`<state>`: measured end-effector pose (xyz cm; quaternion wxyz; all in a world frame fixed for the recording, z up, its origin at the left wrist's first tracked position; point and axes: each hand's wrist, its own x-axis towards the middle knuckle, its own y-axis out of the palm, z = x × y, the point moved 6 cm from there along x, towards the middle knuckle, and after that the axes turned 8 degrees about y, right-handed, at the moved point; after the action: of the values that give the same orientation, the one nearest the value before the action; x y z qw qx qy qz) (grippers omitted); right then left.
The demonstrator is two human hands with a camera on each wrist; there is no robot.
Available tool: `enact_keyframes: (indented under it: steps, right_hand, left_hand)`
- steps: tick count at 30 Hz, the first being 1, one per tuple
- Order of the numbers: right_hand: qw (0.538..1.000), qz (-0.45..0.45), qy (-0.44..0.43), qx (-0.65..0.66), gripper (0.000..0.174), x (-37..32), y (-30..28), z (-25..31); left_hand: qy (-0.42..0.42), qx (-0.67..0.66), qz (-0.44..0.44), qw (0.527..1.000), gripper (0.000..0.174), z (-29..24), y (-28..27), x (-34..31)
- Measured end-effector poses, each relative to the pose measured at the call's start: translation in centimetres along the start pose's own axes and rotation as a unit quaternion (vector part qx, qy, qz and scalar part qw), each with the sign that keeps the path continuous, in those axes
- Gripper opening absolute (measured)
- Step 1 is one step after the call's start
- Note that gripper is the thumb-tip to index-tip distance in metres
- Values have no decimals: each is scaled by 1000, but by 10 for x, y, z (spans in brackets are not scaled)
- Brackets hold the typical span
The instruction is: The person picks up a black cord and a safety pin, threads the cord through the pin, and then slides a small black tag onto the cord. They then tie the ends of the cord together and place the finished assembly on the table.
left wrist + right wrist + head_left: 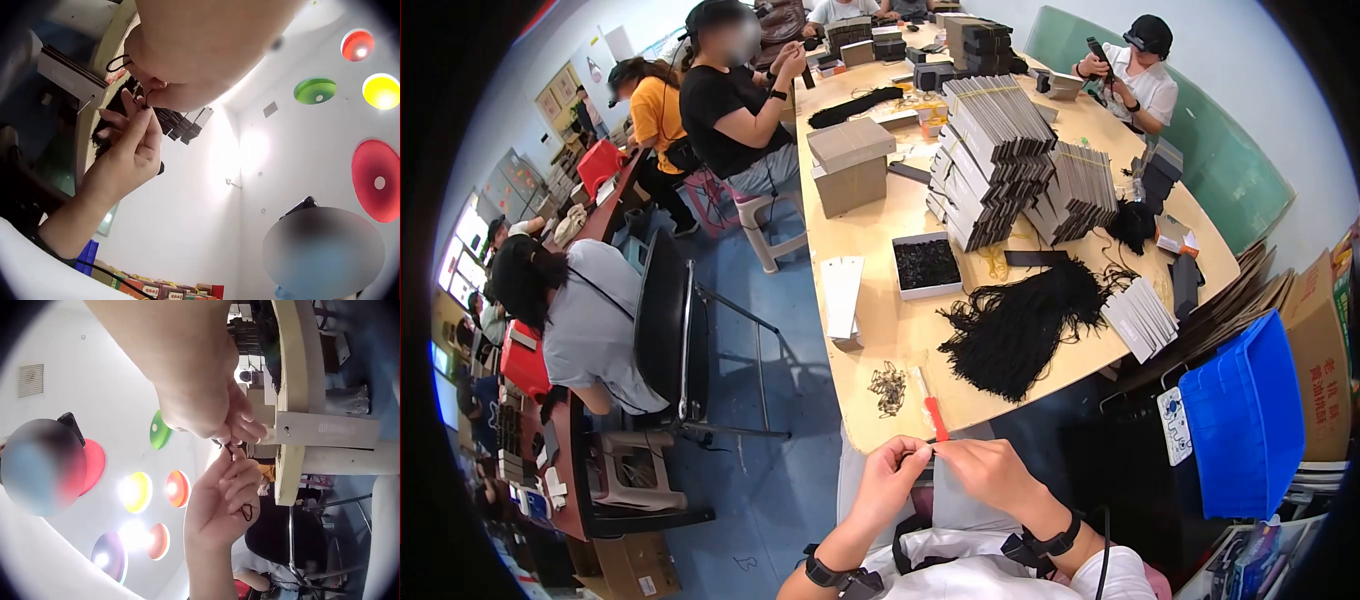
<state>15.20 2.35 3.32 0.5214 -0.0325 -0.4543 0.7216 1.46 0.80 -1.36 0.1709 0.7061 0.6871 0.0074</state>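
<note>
Close together at the table's near edge, my left hand [890, 480] and right hand [997, 480] meet fingertip to fingertip. Between them they pinch a thin black cord [149, 98], mostly covered by the fingers. In the right wrist view a small cord loop [247, 513] hangs out by the left hand's curled fingers. Just beyond the hands lies a red-handled tool [933, 412]. Left of it is a small heap of thin brownish pieces [888, 388]. A large bundle of black cords [1025, 325] spreads over the table to the right.
A tray [928, 290] of small black pieces sits mid-table, before tall stacks of grey boxes [990, 150]. Flat grey boxes [1140, 320] jut over the right edge; others [842, 300] stand at the left. A blue bin [1245, 415] is at right. Other people sit around.
</note>
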Motion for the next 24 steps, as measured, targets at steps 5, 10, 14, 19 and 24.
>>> enact_keyframes:
  steps: [5, 10, 14, 19, 24]
  right_hand:
    - [999, 5, -26, -29, 24, 0, -2, 3]
    - [998, 31, -40, -49, 20, 2, -10, 6]
    - [998, 47, -27, -9, 15, 4, -12, 4]
    - [996, 85, -7, 18, 12, 0, -8, 2]
    - [990, 138, 10, 33, 11, -2, -7, 1]
  left_hand:
    - [21, 24, 8, 999, 15, -1, 1, 0]
    - [22, 48, 13, 998, 12, -9, 4, -3]
    - [65, 206, 28, 976, 10, -19, 0, -7]
    - [69, 202, 44, 976, 13, -25, 3, -13]
    - [105, 262, 81, 956, 14, -33, 7, -15]
